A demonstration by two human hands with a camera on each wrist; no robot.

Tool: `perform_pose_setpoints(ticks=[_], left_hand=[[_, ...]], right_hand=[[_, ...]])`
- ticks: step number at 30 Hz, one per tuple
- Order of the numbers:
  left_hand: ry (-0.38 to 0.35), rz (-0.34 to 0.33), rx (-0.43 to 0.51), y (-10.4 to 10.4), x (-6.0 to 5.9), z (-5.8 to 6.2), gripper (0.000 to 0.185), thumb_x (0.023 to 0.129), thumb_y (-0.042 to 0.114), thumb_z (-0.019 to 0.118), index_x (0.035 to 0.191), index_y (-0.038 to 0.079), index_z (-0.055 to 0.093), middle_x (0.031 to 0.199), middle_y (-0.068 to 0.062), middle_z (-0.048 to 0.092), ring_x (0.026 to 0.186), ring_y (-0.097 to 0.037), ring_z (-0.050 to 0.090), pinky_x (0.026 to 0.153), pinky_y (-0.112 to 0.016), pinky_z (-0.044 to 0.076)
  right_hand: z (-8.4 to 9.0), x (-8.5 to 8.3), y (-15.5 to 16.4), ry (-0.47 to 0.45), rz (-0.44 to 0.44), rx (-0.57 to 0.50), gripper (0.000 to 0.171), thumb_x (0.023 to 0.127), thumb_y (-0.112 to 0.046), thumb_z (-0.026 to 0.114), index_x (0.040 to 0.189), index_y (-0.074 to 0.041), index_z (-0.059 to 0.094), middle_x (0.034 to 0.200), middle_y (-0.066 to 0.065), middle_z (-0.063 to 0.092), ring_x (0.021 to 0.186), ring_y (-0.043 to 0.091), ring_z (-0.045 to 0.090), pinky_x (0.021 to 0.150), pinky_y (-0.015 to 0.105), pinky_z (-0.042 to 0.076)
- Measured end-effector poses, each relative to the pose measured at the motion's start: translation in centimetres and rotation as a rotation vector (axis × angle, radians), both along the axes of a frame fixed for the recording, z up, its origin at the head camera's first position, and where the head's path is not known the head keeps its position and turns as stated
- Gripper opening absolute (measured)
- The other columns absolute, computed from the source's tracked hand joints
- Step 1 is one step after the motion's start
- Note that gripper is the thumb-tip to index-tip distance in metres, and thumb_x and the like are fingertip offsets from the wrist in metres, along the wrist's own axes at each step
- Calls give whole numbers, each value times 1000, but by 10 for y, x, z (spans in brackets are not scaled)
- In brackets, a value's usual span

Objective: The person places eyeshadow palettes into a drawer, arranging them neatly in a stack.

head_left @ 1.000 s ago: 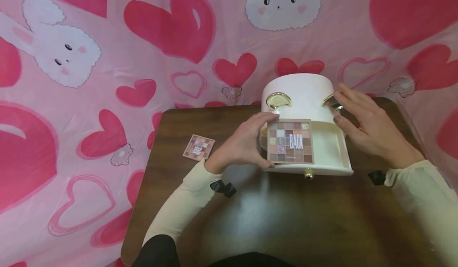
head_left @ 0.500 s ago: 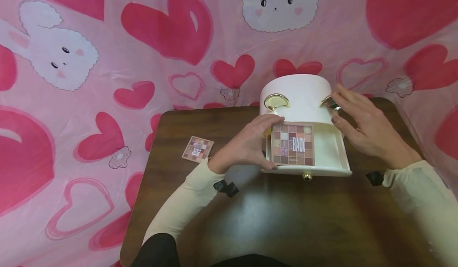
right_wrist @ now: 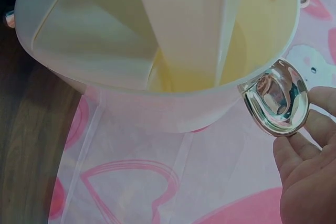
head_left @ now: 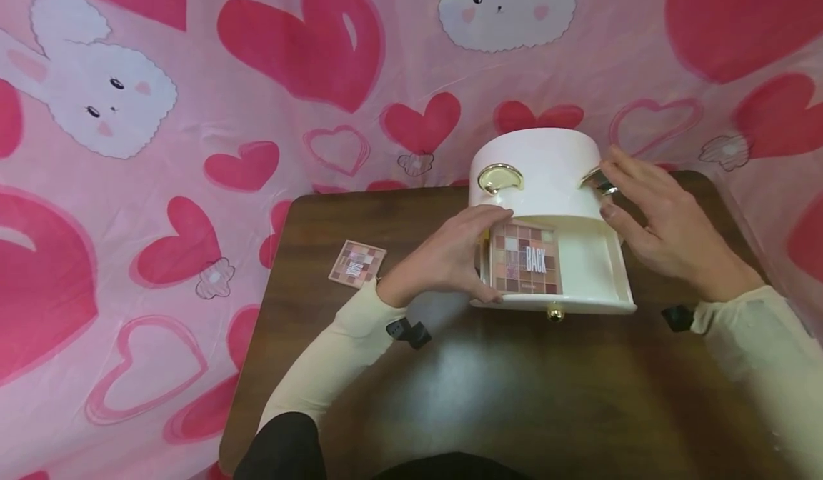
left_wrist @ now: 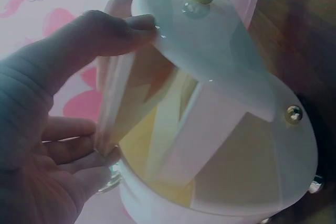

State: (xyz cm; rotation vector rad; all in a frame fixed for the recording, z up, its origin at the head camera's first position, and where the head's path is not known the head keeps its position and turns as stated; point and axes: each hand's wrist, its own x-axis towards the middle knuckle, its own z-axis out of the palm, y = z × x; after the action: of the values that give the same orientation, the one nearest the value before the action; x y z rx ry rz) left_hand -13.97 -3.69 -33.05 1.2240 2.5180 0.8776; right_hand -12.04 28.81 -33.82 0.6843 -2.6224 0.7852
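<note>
A white round box (head_left: 546, 158) with two gold handles stands at the back of the brown table (head_left: 489, 394). Its drawer (head_left: 594, 266), with a gold knob (head_left: 554, 313), is pulled out toward me. My left hand (head_left: 486, 255) pinches an eyeshadow palette (head_left: 526, 258) marked BACK by its left edge, inside the drawer's left half. The left wrist view shows the thumb (left_wrist: 105, 32) at the drawer front (left_wrist: 210, 30) and the palette (left_wrist: 126, 103) edge-on. My right hand (head_left: 611, 193) rests with straight fingers on the box's right side, by the gold handle (right_wrist: 275, 98).
A second, smaller palette (head_left: 357, 263) lies flat on the table left of the box. A pink cloth (head_left: 193, 108) with hearts and bunnies hangs behind and to both sides of the table. Bare tabletop stretches between the drawer and me.
The left hand has lowered the palette from above the drawer's front edge down into the drawer. The right hand has stayed on the box's side.
</note>
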Motion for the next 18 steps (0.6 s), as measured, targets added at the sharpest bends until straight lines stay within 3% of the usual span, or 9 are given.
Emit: perform_pose_setpoints(ticks=[8,18], left_hand=[[-27,5,-104,1,4,6,109,64,38,95,152,5,39,153,-7,43,139,-18,37,112,-29,33],[-20,5,-77,0,7,2,111,66,38,95,155,5,37,159,-9,36,143,-19,38,111,-31,37]], right_hand=[[-3,0,-1,-20,-5,-3,60,99,-30,59,153,-8,42,161,11,32,146,37,29,119,54,17],[-3,0,0,-19,-7,7,61,100,-31,58,153,-8,40,162,10,30,146,37,28,120,53,16]])
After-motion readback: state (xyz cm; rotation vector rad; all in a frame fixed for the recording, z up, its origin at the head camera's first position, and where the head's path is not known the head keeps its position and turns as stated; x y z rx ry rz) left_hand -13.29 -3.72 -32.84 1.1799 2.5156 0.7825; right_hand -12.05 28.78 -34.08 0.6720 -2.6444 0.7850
